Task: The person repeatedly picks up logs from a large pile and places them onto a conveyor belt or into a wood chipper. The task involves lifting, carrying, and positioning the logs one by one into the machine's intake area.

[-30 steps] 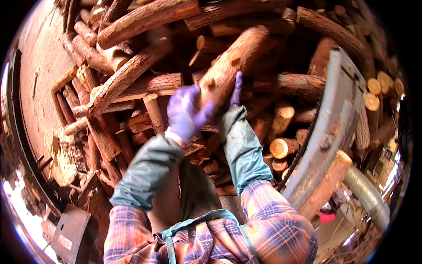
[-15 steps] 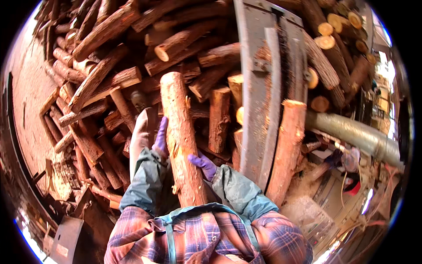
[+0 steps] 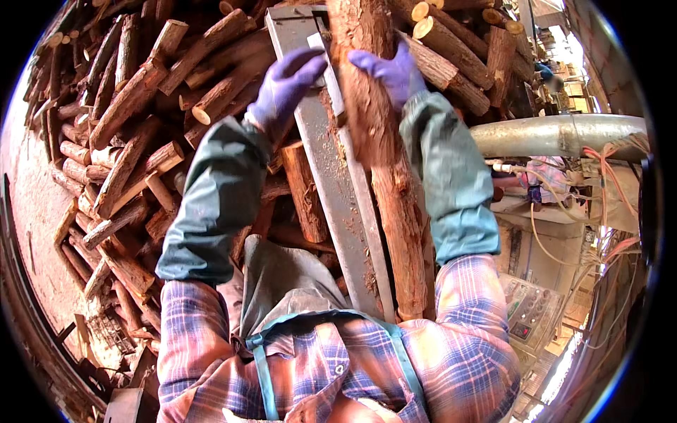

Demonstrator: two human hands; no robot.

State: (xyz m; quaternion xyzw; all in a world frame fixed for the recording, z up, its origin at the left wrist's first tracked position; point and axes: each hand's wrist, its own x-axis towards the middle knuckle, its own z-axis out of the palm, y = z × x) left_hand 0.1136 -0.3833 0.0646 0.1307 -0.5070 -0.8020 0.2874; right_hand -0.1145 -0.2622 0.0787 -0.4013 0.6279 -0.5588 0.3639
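I hold a long reddish bark-covered log (image 3: 384, 162) lengthwise in front of my chest, over a grey metal rail (image 3: 331, 176). My right hand (image 3: 391, 70), in a purple glove, grips the log's right side near its upper part. My left hand (image 3: 285, 84), also in a purple glove, is spread against the metal rail and the log's left side. Both forearms wear grey-green sleeve covers over a plaid shirt.
A big heap of cut logs (image 3: 127, 127) fills the left and top. A thick grey pipe (image 3: 557, 134) crosses at the right. Below it are a control panel with buttons (image 3: 529, 310), loose cables (image 3: 606, 183), and another person (image 3: 539, 180) in the distance.
I have turned right and carried the log from the pile to the metal rail. It now lies lengthwise along the rail, with both hands further up it.
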